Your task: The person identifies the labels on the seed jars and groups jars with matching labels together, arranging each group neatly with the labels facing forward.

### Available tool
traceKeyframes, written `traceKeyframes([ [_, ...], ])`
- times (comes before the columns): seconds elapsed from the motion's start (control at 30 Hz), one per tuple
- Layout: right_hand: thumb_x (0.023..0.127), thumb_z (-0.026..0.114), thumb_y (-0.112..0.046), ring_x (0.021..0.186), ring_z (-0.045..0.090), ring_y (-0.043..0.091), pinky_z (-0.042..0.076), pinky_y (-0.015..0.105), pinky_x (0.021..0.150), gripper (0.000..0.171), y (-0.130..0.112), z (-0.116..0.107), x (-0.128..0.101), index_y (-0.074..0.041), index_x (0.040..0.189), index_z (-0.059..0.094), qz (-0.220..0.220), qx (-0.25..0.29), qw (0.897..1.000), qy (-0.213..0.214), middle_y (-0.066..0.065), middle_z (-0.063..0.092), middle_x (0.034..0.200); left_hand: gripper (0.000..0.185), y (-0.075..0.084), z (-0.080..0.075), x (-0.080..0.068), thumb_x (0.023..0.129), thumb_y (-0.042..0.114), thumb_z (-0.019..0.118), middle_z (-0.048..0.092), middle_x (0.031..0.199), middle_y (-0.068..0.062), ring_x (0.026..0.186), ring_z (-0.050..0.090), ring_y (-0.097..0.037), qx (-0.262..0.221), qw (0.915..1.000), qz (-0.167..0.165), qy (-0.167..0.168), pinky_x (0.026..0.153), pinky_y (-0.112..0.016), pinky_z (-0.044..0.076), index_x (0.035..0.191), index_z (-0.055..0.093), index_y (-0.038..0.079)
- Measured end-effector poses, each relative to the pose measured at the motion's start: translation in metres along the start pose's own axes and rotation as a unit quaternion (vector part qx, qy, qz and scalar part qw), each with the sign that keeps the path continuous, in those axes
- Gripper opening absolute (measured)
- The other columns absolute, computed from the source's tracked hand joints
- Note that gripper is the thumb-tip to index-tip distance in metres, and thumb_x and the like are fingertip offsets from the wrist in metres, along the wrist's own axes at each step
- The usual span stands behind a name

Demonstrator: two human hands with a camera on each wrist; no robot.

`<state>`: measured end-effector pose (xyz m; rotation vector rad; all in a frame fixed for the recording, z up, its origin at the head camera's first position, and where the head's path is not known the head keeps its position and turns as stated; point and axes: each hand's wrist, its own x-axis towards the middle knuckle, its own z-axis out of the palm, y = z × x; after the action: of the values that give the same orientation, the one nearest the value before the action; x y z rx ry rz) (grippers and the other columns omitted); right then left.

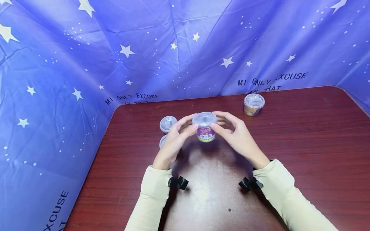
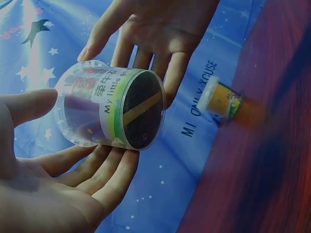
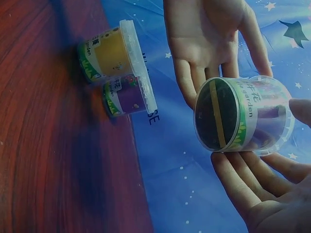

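Lowest in the head view come two pale sleeves [image 1: 153, 199], each with a black clip at the wrist, over the dark red surface [image 1: 303, 166]. Above them, at frame centre, the left hand [image 1: 173, 141] and the right hand [image 1: 235, 134] meet around a small clear-lidded cup [image 1: 204, 126] with a purple label, held upright above the surface. The cup sits between the two hands: each thumb tip presses its near side, and the fingers curl round behind it.

The wrist views add what the head view hides: the cup's dark underside crossed by a yellow-green stripe [image 2: 142, 109], and the fingers lying fairly straight under and behind the cup rather than clenched.

Just behind the left hand, two more lidded cups [image 1: 167, 123] stand close together; the right wrist view shows one yellow-labelled, one purple [image 3: 127, 94]. Further back, upper right, a lone yellow cup [image 1: 253, 104] stands near the blue star-printed cloth [image 1: 86, 64].
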<state>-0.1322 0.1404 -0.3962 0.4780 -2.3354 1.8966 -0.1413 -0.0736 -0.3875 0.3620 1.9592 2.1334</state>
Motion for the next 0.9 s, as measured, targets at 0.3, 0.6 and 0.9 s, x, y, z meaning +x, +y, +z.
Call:
traceKeyframes([
  [0.3, 0.094, 0.068, -0.012, 0.115, 0.061, 0.020, 0.054, 0.023, 0.091, 0.046, 0.001, 0.002, 0.011, -0.007, 0.138, 0.055, 0.000, 0.023, 0.999, -0.027, 0.013, 0.064, 0.127, 0.045, -0.007, -0.001, 0.006, 0.098, 0.012, 0.058, 0.056, 0.136, -0.014, 0.118, 0.057, -0.015, -0.065, 0.9977, -0.001, 0.016, 0.107, -0.035, 0.045, 0.142, 0.050, 0.004],
  [0.6, 0.096, 0.066, -0.011, 0.122, 0.057, 0.025, 0.052, 0.022, 0.095, 0.049, 0.014, 0.003, 0.021, -0.004, 0.142, 0.050, 0.004, 0.026, 0.999, -0.042, 0.016, 0.061, 0.132, 0.048, -0.022, 0.011, 0.014, 0.097, 0.010, 0.057, 0.055, 0.139, -0.016, 0.120, 0.055, -0.013, -0.108, 0.9907, 0.010, 0.082, 0.111, -0.038, 0.040, 0.143, 0.047, 0.001],
  [0.9, 0.098, 0.063, -0.014, 0.125, 0.057, 0.031, 0.050, 0.026, 0.097, 0.052, 0.031, 0.003, 0.026, -0.004, 0.145, 0.046, 0.032, 0.000, 0.998, -0.057, 0.019, 0.059, 0.134, 0.048, -0.040, 0.025, 0.019, 0.099, 0.015, 0.056, 0.056, 0.140, -0.014, 0.129, 0.051, -0.016, -0.088, 0.9859, 0.021, 0.141, 0.116, -0.038, 0.031, 0.144, 0.046, 0.004],
])
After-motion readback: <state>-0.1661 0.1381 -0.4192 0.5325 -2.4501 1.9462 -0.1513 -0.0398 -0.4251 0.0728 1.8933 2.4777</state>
